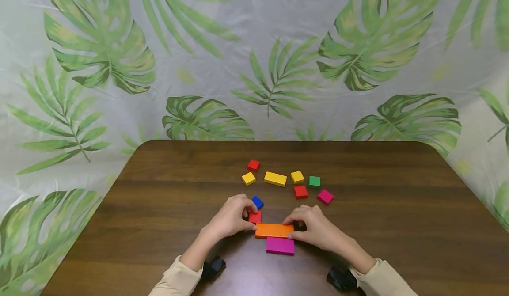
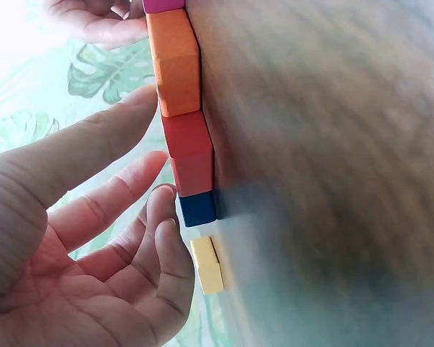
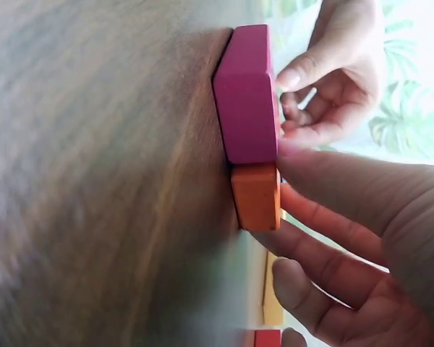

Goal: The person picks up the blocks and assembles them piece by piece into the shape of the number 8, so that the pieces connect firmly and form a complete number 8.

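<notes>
A long orange block (image 1: 274,230) lies flat on the table, with a magenta block (image 1: 280,246) against its near side. My right hand (image 1: 316,229) pinches the orange block's right end, thumb on the near edge and index finger at the far edge. The left hand (image 1: 232,216) has its thumb tip at the orange block's left end and its index fingertip at a red block (image 2: 192,155), fingers apart. That red block meets the orange one's far left corner. A blue block (image 1: 257,202) stands just behind it, close to the left fingers.
Farther back on the dark wooden table (image 1: 179,176) lie loose blocks: a long yellow one (image 1: 275,179), two small yellow, two red, a green (image 1: 314,181) and a magenta one (image 1: 325,197). A leaf-patterned cloth (image 1: 274,66) hangs behind the table.
</notes>
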`<act>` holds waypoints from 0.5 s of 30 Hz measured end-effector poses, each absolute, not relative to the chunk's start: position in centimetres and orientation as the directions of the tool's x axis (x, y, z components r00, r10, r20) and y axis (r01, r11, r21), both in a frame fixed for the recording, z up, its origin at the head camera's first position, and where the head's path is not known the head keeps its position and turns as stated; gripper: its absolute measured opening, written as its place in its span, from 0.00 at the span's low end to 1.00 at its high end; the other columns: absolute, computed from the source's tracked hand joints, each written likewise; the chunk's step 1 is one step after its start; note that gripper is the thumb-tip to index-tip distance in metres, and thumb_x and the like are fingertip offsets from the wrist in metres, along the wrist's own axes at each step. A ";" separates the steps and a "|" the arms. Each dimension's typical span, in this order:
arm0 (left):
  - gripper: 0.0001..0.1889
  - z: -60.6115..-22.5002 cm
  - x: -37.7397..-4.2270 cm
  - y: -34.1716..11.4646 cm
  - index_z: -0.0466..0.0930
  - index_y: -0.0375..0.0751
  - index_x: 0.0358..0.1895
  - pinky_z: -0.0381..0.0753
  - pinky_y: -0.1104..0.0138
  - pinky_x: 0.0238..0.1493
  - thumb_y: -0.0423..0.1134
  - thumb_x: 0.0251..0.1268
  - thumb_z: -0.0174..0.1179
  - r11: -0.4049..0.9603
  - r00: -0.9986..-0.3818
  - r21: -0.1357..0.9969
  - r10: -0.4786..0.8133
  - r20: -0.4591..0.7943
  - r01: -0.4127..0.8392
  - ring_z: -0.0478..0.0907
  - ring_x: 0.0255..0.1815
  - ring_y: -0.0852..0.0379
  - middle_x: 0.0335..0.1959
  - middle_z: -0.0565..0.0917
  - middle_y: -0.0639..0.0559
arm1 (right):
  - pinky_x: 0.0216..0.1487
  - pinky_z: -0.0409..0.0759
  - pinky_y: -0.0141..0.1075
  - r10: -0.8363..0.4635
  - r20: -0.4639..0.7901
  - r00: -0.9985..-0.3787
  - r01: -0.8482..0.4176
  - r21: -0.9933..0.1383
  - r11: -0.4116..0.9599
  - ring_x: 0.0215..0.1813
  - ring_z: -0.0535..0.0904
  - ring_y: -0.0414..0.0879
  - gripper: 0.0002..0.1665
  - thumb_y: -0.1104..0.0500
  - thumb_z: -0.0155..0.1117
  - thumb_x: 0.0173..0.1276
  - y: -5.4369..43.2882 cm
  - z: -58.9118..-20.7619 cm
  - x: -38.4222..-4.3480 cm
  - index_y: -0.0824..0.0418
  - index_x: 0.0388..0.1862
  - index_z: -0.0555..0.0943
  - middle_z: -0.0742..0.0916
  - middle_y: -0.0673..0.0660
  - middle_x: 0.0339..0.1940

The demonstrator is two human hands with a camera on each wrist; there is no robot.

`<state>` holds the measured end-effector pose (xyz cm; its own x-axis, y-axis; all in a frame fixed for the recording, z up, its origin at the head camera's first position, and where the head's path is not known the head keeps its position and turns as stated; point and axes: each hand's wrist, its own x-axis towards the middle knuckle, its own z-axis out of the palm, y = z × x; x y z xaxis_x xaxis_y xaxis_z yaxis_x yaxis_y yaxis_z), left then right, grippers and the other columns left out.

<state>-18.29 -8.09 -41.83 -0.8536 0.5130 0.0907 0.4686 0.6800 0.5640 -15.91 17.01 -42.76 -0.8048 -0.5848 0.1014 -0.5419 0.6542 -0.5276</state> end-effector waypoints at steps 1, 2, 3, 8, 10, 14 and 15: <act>0.16 -41.9 -18.3 -8.1 0.83 0.38 0.33 0.67 0.76 0.29 0.37 0.38 0.76 0.677 -0.853 0.566 0.514 0.094 0.470 0.67 0.26 0.63 0.25 0.75 0.51 | 0.42 0.61 0.35 -0.587 0.109 -0.802 -0.548 -0.527 0.650 0.42 0.75 0.39 0.13 0.53 0.70 0.56 17.1 -42.7 -16.0 0.52 0.40 0.84 0.86 0.44 0.37; 0.16 -41.9 -18.3 -8.1 0.83 0.38 0.33 0.67 0.76 0.29 0.37 0.38 0.76 0.676 -0.854 0.569 0.512 0.094 0.468 0.67 0.26 0.63 0.25 0.75 0.51 | 0.43 0.64 0.35 -0.588 0.118 -0.800 -0.553 -0.527 0.646 0.43 0.75 0.39 0.13 0.53 0.70 0.56 17.3 -42.7 -16.1 0.52 0.41 0.84 0.86 0.44 0.37; 0.16 -41.9 -18.3 -8.1 0.83 0.38 0.33 0.68 0.76 0.29 0.37 0.38 0.76 0.674 -0.853 0.571 0.513 0.094 0.469 0.68 0.26 0.63 0.25 0.75 0.50 | 0.43 0.66 0.34 -0.585 0.127 -0.801 -0.552 -0.533 0.641 0.42 0.75 0.39 0.13 0.53 0.70 0.56 17.5 -42.6 -16.2 0.53 0.42 0.84 0.86 0.45 0.37; 0.16 -41.9 -18.3 -8.0 0.83 0.36 0.33 0.69 0.75 0.30 0.36 0.38 0.76 0.668 -0.852 0.582 0.517 0.085 0.463 0.70 0.27 0.60 0.26 0.76 0.49 | 0.37 0.74 0.29 -0.522 0.181 -0.834 -0.527 -0.545 0.652 0.36 0.73 0.37 0.13 0.56 0.71 0.55 19.3 -42.1 -17.3 0.57 0.41 0.84 0.87 0.48 0.36; 0.15 -41.9 -18.3 -8.0 0.83 0.36 0.33 0.69 0.75 0.30 0.35 0.38 0.76 0.667 -0.852 0.584 0.516 0.085 0.462 0.71 0.28 0.59 0.27 0.76 0.49 | 0.34 0.73 0.28 -0.474 0.205 -0.856 -0.505 -0.528 0.683 0.33 0.72 0.37 0.12 0.58 0.71 0.55 20.2 -42.0 -17.8 0.58 0.39 0.85 0.87 0.49 0.34; 0.15 -41.8 -18.2 -8.1 0.83 0.36 0.33 0.70 0.75 0.30 0.35 0.39 0.76 0.667 -0.854 0.586 0.512 0.088 0.460 0.72 0.28 0.58 0.27 0.76 0.49 | 0.34 0.72 0.30 -0.347 0.251 -0.904 -0.427 -0.477 0.768 0.33 0.73 0.40 0.11 0.61 0.71 0.54 22.1 -41.8 -18.9 0.59 0.38 0.85 0.87 0.51 0.33; 0.15 -41.8 -18.2 -8.1 0.83 0.36 0.33 0.70 0.75 0.30 0.35 0.39 0.76 0.668 -0.855 0.586 0.512 0.086 0.459 0.72 0.28 0.58 0.27 0.76 0.49 | 0.34 0.72 0.31 -0.318 0.253 -0.914 -0.403 -0.467 0.787 0.33 0.74 0.41 0.11 0.61 0.71 0.53 22.6 -41.8 -19.1 0.60 0.38 0.85 0.87 0.51 0.33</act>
